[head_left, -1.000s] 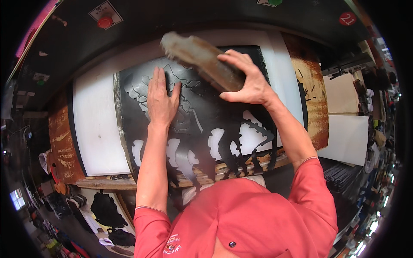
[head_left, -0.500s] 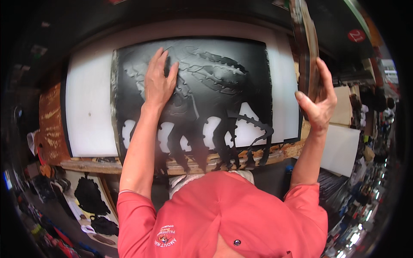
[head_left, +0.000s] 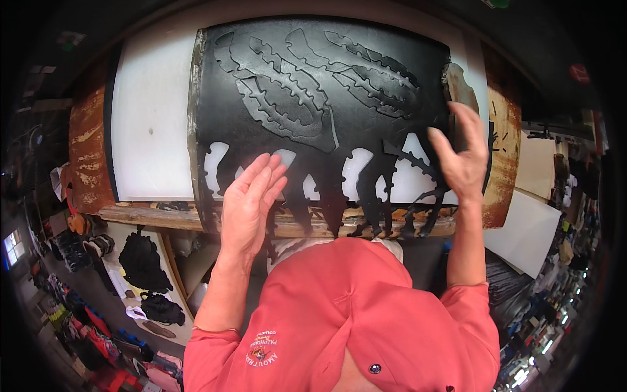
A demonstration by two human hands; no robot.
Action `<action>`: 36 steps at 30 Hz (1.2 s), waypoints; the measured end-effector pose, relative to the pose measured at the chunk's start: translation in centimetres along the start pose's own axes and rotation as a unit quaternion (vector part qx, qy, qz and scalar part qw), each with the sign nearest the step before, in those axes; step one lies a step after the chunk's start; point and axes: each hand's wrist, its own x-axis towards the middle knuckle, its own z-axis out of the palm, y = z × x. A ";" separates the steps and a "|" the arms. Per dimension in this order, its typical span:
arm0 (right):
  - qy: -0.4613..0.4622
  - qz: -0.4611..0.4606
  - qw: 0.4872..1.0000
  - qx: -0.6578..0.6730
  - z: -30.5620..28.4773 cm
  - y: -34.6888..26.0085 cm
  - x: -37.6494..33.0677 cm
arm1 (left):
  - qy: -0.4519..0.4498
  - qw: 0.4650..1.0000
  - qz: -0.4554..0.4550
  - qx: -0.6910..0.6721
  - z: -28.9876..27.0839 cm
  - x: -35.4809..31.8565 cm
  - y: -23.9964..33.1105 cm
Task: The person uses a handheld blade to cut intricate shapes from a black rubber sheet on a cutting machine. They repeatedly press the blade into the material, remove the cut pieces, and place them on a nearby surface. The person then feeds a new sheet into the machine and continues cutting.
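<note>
Straight ahead of us at 12 o'clock, the black sheet point(head_left: 366, 134) lies over the white board point(head_left: 153, 124). Curved, notched outlines point(head_left: 287, 108) mark its middle, and cut gaps along its 6 o'clock side leave a fringe of ragged strips point(head_left: 297, 199).

Our left hand point(head_left: 253, 196) is at the sheet's 7 o'clock, above the fringe, its fingers extended close together and holding nothing; we cannot tell whether it touches the sheet. Our right hand point(head_left: 465, 153) is between 3 and 4 o'clock, thumb and fingers parted wide around the near part of a long grey-brown block point(head_left: 461, 88). The block sits between 2 and 3 o'clock at the sheet's edge, and we cannot tell how firmly the fingers have hold of it.

A worn wooden edge point(head_left: 294, 226) runs below the fringe at 6 o'clock. Farther out, a white panel point(head_left: 526, 238) leans at 4 o'clock, and a black heap point(head_left: 142, 262) lies at 8 o'clock.
</note>
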 end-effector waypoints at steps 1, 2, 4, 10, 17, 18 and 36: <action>-0.041 -0.025 0.998 0.046 1.3 -1.8 0.7 | 0.000 1.000 -0.001 -0.007 0.3 0.0 0.2; -0.078 -0.071 0.992 0.072 2.9 -3.8 1.3 | -0.006 1.000 -0.003 -0.010 0.5 0.0 0.5; -0.102 -0.192 0.972 0.091 6.4 -6.9 2.3 | -0.017 1.000 -0.008 -0.014 0.6 0.3 0.9; -0.139 -0.266 0.953 0.044 13.0 -10.4 2.6 | -0.020 0.997 -0.028 -0.070 -0.6 2.4 0.2; -0.085 -0.262 0.954 0.116 14.0 -10.7 3.6 | -0.046 0.998 0.046 0.008 -1.8 2.0 -0.6; -0.126 -0.168 0.963 0.171 13.5 -10.4 4.0 | -0.027 0.995 0.074 0.067 -1.5 1.7 -0.4; -0.230 0.059 0.925 0.295 14.2 -9.9 4.4 | 0.027 0.955 0.218 0.200 4.8 8.6 -1.6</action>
